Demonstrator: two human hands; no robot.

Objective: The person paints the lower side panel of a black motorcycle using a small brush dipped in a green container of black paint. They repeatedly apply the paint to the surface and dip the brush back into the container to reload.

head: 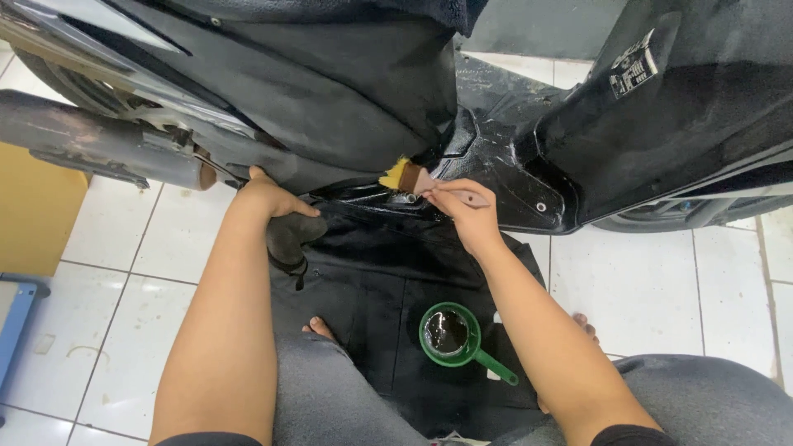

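Observation:
My right hand [464, 213] grips a small paintbrush [413, 179] with a wooden handle and yellow bristles; the bristles touch the lower black panel of a scooter [347, 91]. My left hand [268, 196] rests against the underside of the scooter's side panel, fingers curled on its edge, just above a dark footrest [289, 237]. Between my knees stands a green cup with a handle [453, 336], holding dark liquid, on a black mat [372, 281].
The scooter's grey exhaust pipe [91, 140] runs along the upper left. White floor tiles [652, 289] surround the mat. A yellow box [33, 211] and a blue object [15, 318] sit at the left edge. My grey-trousered knees fill the bottom.

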